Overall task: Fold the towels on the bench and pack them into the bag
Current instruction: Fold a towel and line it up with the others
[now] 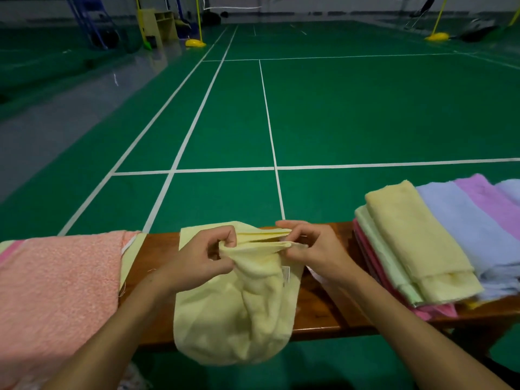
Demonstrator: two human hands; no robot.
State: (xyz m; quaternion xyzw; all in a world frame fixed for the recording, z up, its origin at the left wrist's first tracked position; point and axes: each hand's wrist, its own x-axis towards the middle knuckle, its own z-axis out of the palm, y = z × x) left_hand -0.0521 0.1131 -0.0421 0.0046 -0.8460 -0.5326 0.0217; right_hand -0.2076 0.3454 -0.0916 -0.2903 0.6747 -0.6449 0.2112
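Observation:
A pale yellow towel (pixel 233 313) lies across the brown wooden bench (pixel 318 313), its lower part hanging over the front edge. My left hand (pixel 202 257) pinches the towel's gathered upper edge on the left. My right hand (pixel 312 246) pinches the same edge on the right, so the edge is stretched between both hands just above the bench. A pink towel (pixel 56 291) is spread flat on the bench's left side. On the right sits a stack of folded towels (pixel 416 243) with a yellow one on top. No bag is visible.
Light blue (pixel 461 226) and purple (pixel 486 201) towels lie beside the stack at the far right. Beyond the bench stretches a green court floor (pixel 365 114) with white lines. Yellow net post bases (pixel 195 43) and a wooden cabinet (pixel 160 25) stand far back.

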